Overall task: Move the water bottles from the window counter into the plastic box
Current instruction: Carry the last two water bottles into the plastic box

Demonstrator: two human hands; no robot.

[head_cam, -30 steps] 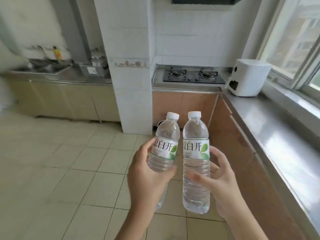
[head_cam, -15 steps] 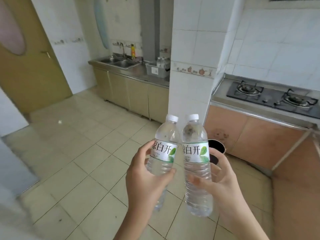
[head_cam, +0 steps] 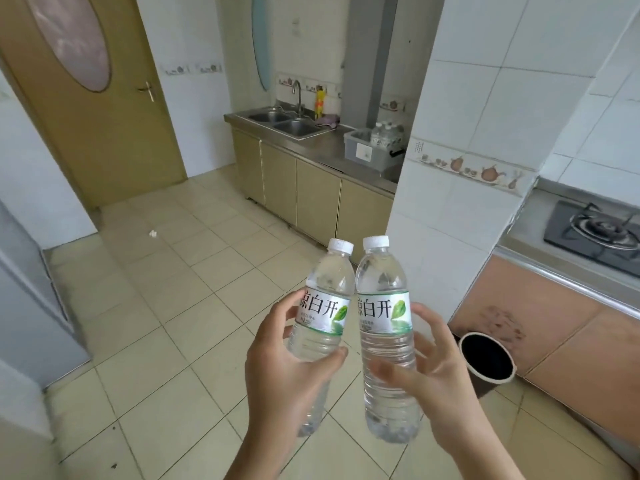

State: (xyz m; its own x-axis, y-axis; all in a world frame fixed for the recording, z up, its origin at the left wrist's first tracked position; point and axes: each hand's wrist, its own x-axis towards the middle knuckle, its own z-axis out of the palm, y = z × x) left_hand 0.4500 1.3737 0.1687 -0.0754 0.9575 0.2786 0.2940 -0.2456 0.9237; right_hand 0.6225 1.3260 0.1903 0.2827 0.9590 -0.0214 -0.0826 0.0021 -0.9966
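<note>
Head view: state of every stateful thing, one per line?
left hand: shut on left water bottle
right hand: shut on right water bottle
left water bottle: capped, full, tilted slightly right
right water bottle: capped, full, near upright
plastic box: open-topped, bottles already inside
door: closed
gas stove: no flame visible
bin: open, lidless

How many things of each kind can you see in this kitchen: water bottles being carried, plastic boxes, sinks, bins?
Bottles in hand: 2, one in the left hand (left bottle), one in the right hand (right bottle)
Plastic box: 1, with more bottles inside, too small to count
Sink basins: 2
Bin: 1
Total: 6
</note>
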